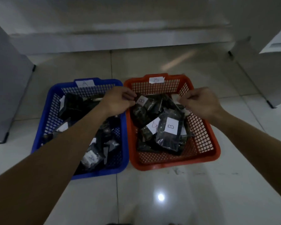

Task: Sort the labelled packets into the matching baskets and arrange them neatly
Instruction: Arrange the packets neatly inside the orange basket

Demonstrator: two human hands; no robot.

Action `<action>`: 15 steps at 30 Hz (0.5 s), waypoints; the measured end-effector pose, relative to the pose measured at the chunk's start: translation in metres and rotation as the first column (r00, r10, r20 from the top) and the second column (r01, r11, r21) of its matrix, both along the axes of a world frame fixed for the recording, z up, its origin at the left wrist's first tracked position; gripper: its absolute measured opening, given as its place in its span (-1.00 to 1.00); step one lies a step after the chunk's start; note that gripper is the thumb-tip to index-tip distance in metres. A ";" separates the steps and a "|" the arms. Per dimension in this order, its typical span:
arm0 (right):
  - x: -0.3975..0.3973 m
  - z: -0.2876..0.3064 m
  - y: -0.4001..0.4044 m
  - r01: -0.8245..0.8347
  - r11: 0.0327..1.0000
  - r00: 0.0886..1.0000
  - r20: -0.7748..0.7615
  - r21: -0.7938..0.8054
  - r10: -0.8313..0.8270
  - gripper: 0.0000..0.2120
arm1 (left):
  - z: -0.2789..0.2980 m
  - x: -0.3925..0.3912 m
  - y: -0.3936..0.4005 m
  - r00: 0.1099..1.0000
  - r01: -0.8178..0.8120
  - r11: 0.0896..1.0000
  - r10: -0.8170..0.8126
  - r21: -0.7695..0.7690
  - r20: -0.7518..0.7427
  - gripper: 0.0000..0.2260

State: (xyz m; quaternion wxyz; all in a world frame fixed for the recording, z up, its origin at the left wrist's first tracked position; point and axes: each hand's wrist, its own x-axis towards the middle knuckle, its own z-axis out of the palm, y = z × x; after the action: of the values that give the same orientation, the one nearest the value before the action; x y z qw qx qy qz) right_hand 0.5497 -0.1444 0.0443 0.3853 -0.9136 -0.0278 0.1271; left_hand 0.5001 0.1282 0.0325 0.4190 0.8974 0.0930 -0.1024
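Two mesh baskets stand side by side on the floor. The blue basket [125,127] on the left carries a white tag "A" and holds several dark packets with white labels. The orange basket [206,132] on the right is tagged "B" and holds several dark packets labelled "B" [169,132]. My left hand [118,99] reaches across the blue basket and pinches the top corner of a B-labelled packet [143,108] at the orange basket's back left. My right hand [199,101] hovers over the orange basket's back right with curled fingers pinching a pale packet edge [177,99].
The baskets sit on glossy white floor tiles [152,192] with a bright light reflection in front. A grey cabinet [6,88] stands at the left, a white unit [266,70] at the right, and a low white ledge [120,41] runs along the back.
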 end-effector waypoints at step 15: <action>0.080 -0.035 0.030 -0.471 0.876 0.829 -0.390 -0.104 0.400 -0.67 | -0.023 0.084 -0.031 0.866 0.456 0.861 -0.373 0.224 -0.332 -0.44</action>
State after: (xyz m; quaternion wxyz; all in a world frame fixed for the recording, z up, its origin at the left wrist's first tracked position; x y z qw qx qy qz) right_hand 0.6302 -0.1145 0.0089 0.2528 -0.8775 -0.1532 0.3776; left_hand 0.5839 0.0968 0.0099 0.2308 0.9249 -0.0322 -0.3004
